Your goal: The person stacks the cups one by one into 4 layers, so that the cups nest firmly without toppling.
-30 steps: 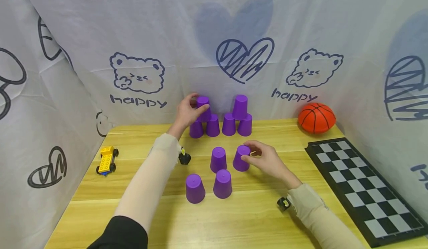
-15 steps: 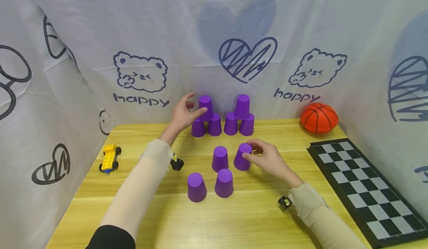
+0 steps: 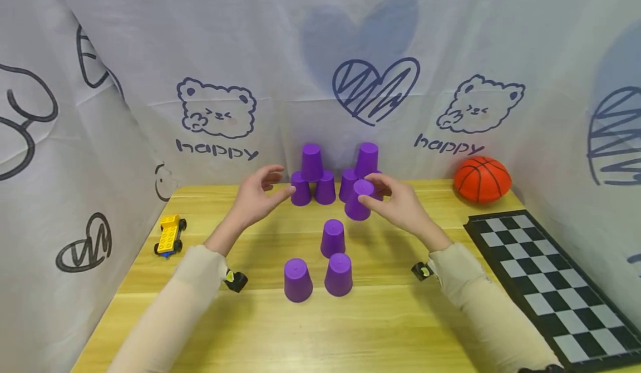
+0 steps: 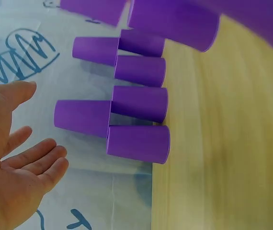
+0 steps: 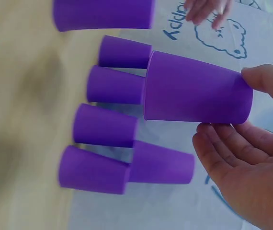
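Observation:
Purple cups stand upside down on a wooden table [image 3: 380, 317]. At the back are two small stacks, a left stack [image 3: 312, 175] and a right stack [image 3: 364, 164], each with one cup on top. My right hand [image 3: 374, 192] holds one purple cup [image 3: 358, 201] by its top, lifted off the table in front of the right stack. The right wrist view shows thumb and fingers [image 5: 222, 158] round that cup [image 5: 196, 93]. My left hand [image 3: 277, 182] hovers open beside the left stack, touching nothing; its palm [image 4: 17, 172] faces those cups [image 4: 127, 115]. Three loose cups [image 3: 333, 238] stand nearer me.
An orange toy basketball [image 3: 482, 179] sits at the back right. A black and white chessboard [image 3: 546, 284] lies along the right edge. A yellow toy car [image 3: 170, 235] is at the left. Printed white cloth [image 3: 215, 55] walls the table on three sides.
My right hand lifted a cup from the front group and carried it back towards the right stack. My left hand let go of the left stack's top cup and drew back.

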`<state>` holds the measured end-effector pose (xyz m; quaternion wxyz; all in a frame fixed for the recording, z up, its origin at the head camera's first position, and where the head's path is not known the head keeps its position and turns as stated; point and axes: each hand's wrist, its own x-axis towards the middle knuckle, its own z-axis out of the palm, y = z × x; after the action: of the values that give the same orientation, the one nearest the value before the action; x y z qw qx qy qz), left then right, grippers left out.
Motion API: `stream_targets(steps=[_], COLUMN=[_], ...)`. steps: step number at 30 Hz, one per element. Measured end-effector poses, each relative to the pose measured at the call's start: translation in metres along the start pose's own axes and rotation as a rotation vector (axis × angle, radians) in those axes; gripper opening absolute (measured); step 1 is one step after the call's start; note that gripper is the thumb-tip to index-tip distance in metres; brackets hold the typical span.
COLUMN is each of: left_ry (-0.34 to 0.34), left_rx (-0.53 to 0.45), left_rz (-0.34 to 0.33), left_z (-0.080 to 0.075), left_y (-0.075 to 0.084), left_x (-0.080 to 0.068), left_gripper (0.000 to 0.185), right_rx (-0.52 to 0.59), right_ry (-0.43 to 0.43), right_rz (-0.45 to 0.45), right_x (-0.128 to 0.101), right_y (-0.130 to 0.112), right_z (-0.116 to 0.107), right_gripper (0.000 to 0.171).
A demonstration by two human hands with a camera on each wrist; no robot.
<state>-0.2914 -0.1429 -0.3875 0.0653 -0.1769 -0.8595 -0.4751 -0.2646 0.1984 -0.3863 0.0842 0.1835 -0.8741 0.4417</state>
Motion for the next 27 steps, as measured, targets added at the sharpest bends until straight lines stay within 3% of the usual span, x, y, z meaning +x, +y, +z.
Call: stream_targets(steps=[8,12,16,27], left_ry=[-0.054,-0.082,-0.109,-0.142], left_rx=[0.048,0.05,0.041,0.023], left_rz=[0.055,0.043,0.025,0.069], left_z=[0.002,0.001,0.001,0.011], left_y=[0.004,0.003,0.004,-0.003], left_x=[-0.041,-0.059,-0.074,-0.108], left_gripper=[0.049,0.044,0.043,0.04], right_rx=[-0.006,-0.017,-0.052,-0.175], right_ry=[-0.015,0.008,0.033,0.061], right_rz=[-0.066,-0.084,-0.063,-0.066], right_x=[0.04,0.061,0.079,0.111], right_y=[-0.027,-0.035,-0.035,-0.027], right_z=[-0.005,-0.007,-0.009,0.001], right_gripper=[0.049,0.049,0.05,0.05])
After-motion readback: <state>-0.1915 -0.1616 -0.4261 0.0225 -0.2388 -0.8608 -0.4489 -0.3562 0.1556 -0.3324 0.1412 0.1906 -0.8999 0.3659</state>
